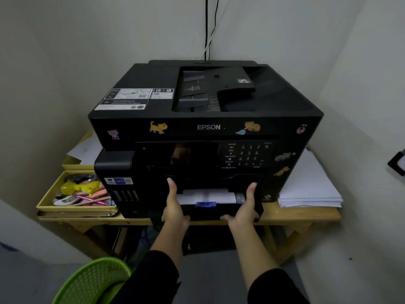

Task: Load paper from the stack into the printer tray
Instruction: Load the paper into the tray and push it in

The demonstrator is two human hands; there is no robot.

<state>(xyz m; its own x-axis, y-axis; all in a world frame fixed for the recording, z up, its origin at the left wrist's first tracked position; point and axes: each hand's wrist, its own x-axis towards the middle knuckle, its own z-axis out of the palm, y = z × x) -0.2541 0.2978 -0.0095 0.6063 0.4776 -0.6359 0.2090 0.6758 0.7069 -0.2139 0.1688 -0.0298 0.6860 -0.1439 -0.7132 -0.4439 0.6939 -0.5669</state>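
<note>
A big black Epson printer [206,128], dotted with cartoon animal stickers, fills most of the wooden worktop [306,213] in this corner. To its right, touching its side, lies the stack of white paper [309,187]. On the other side sits a yellow tray [47,200] full of pens and odd bits, and a green mesh basket [92,281] stands on the floor below. Low on the printer's front, the paper tray [210,210] sticks out a little, with white sheets [203,195] showing inside behind a blue guide tab [206,204]. The left hand [174,207] clasps the tray's left end, thumb under the front edge and fingers stretched up along the side. The right hand [246,207] grips the right end the same way.
</note>
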